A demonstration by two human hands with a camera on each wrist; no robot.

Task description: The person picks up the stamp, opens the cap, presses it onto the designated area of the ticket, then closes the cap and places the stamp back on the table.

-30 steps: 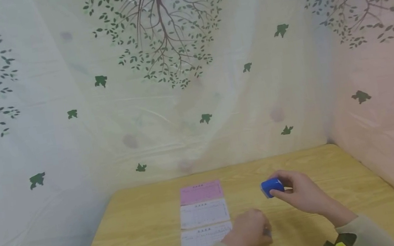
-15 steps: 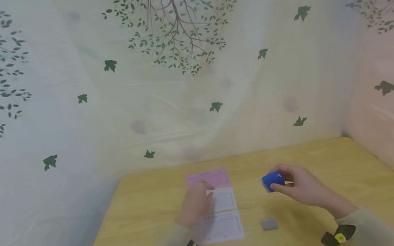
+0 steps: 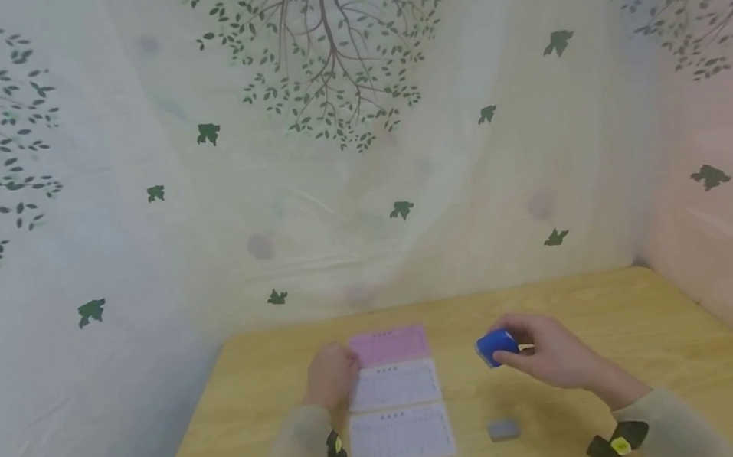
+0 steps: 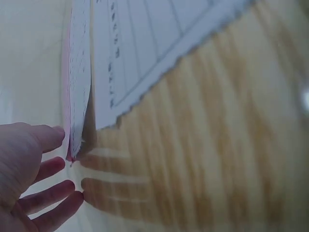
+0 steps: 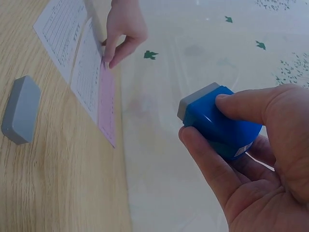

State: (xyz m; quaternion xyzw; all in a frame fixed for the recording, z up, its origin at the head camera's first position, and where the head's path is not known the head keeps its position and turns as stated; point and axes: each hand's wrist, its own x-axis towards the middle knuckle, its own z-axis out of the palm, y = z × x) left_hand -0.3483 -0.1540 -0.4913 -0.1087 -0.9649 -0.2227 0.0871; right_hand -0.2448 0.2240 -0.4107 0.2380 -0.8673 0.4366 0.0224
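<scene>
My right hand [image 3: 560,353] holds a blue stamp [image 5: 219,121] above the table, thumb on one side and fingers on the other. Its grey-edged end points left, away from the palm. At the left edge of a pink slip [image 3: 392,346] is my left hand [image 3: 332,376], thumb and fingertips right at the paper's edge. The left wrist view shows those fingers [image 4: 50,195] fairly straight and slightly spread. Below the pink slip lie a white slip [image 3: 394,385] and a second white slip [image 3: 401,436], both printed with ruled forms. A grey stamp cap [image 3: 503,429] rests to their right.
The slips lie in a column on a wood-grain table [image 3: 259,366]. Behind it hangs a pale curtain [image 3: 324,226] printed with trees and green birds, which also closes off the left and right sides.
The left hand has set the grey cap on the table and moved left across the slips to the pink slip's left edge. The right hand keeps the stamp in much the same place.
</scene>
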